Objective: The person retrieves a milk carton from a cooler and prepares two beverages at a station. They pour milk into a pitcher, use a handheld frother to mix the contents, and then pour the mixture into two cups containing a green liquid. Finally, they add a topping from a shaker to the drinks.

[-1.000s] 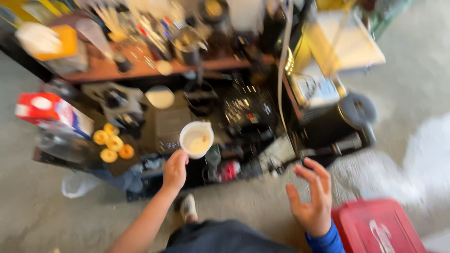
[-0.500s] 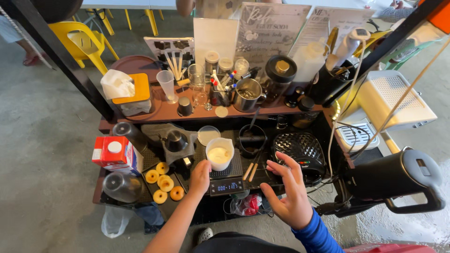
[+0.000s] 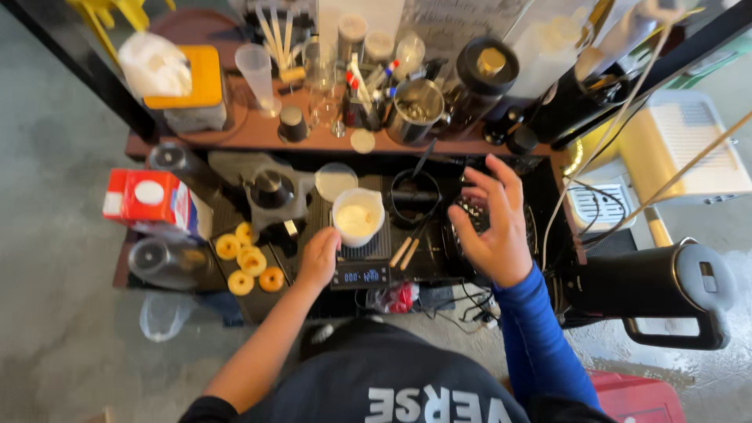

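Cup (image 3: 358,217): white, holds pale creamy stuff — stands on the digital scale (image 3: 362,266).
Left hand (image 3: 319,257): at the scale's front-left corner, fingers curled, just below the cup; grip on anything — cannot tell.
Right hand (image 3: 492,222): fingers spread wide, holds nothing, raised over the black tray right of the cup.
Neighbours: yellow rings (image 3: 249,262) left of the scale; red carton (image 3: 146,200) further left.
Room: crowded; black kettle (image 3: 654,283) beyond the right edge.
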